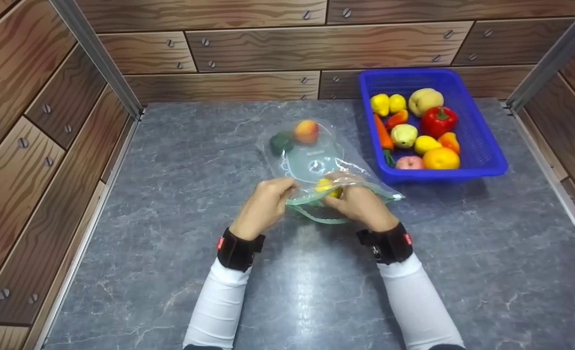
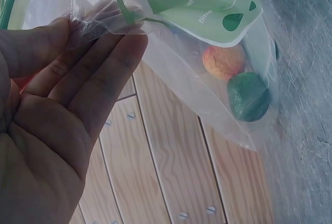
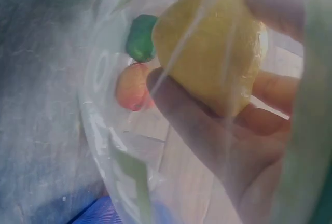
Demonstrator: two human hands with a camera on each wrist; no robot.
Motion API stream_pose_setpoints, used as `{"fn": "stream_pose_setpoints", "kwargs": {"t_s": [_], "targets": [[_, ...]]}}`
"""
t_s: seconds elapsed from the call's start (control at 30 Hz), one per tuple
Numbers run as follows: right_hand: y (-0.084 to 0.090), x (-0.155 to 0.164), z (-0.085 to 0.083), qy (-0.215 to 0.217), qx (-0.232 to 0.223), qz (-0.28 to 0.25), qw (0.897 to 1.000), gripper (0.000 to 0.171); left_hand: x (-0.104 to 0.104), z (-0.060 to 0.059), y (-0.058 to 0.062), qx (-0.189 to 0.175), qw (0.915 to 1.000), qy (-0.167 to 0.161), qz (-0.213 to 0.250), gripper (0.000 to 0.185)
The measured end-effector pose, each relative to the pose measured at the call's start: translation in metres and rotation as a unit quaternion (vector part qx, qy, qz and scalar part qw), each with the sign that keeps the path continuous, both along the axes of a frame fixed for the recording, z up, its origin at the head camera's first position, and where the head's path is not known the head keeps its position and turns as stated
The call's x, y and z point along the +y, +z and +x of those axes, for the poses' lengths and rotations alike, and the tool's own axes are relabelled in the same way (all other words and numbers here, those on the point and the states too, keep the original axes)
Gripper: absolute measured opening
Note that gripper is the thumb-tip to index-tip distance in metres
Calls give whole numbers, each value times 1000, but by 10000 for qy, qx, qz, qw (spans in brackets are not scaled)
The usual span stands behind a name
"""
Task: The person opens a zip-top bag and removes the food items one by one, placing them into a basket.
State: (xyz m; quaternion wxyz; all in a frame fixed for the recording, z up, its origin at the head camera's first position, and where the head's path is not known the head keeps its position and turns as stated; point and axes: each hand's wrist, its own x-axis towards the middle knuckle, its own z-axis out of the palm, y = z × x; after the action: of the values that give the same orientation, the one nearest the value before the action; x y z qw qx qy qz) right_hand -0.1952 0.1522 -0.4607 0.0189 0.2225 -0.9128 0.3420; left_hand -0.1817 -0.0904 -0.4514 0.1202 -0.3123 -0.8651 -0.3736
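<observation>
A clear zip bag [image 1: 360,167] with a green-edged mouth lies on the table. My left hand [image 1: 266,201] pinches the left end of its rim between thumb and fingers; in the left wrist view, thin plastic bunches at the fingertips [image 2: 136,40]. Inside the mouth, my right hand [image 1: 363,203] holds a yellow lemon [image 3: 207,47], fingers and thumb around it. Deeper in the bag rest a red-yellow peach [image 1: 306,131] and a dark green, rounded fruit or vegetable [image 1: 281,143], whose kind I cannot tell. Plastic partly veils the right fingers.
At the back right stands a blue basket [image 1: 482,141] holding several fruits and vegetables, among them a red bell pepper [image 1: 439,121], a carrot [image 1: 383,132] and an orange [image 1: 441,158]. Wood-patterned walls [image 1: 253,48] border the grey marbled table [image 1: 170,272] at the back and sides.
</observation>
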Motion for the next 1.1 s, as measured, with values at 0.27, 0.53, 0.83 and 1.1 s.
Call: {"fn": "stream_pose_setpoints", "kwargs": {"t_s": [0.27, 0.53, 0.83, 1.1], "targets": [[9, 0, 5, 299, -80, -207, 9993, 43, -1, 1, -1, 52, 10000, -26, 50, 16], [20, 1, 8, 487, -438, -14, 9978, 30, -2, 1, -1, -36, 10000, 22, 1, 16], [37, 5, 19, 1146, 167, 379, 9926, 29, -2, 1, -1, -1, 10000, 13, -6, 17], [50, 15, 28, 1553, 416, 456, 9859, 41, -1, 1, -2, 87, 9999, -52, 80, 17]]}}
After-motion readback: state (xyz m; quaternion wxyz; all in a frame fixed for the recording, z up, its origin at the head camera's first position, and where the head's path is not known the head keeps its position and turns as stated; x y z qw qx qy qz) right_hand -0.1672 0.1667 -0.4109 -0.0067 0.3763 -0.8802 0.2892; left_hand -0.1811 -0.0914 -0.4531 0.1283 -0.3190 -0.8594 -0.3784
